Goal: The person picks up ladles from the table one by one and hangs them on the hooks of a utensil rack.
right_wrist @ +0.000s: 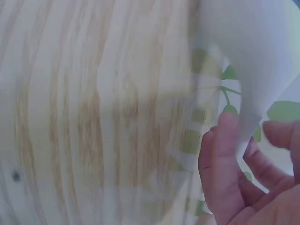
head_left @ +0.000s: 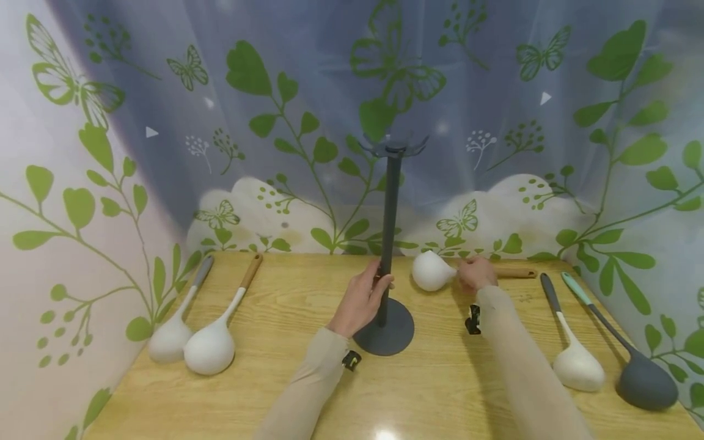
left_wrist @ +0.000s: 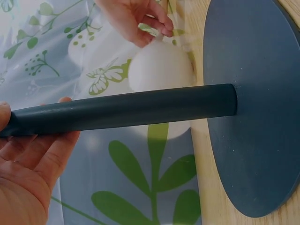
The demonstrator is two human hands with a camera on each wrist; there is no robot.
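Note:
My left hand (head_left: 363, 299) grips the dark grey post of a utensil stand (head_left: 391, 208). In the left wrist view, the thumb and fingers (left_wrist: 61, 145) lie on opposite sides of the post. The stand is upright on its round base, with curved hooks at its top. To its right, near the table's back edge, my right hand (head_left: 477, 273) holds a white ladle (head_left: 431, 271) by its neck. That ladle's bowl points left and its wooden handle (head_left: 517, 273) extends right past the hand. Fingers curl around the white neck (right_wrist: 251, 110) in the right wrist view.
Two ladles lie at left on the wooden table (head_left: 286, 391): a grey-handled one (head_left: 167, 340) and a wooden-handled one (head_left: 209, 349). At right lie a cream ladle (head_left: 577, 366) and a dark grey ladle with a mint handle (head_left: 646, 379). A leaf-patterned curtain (head_left: 308, 79) hangs behind.

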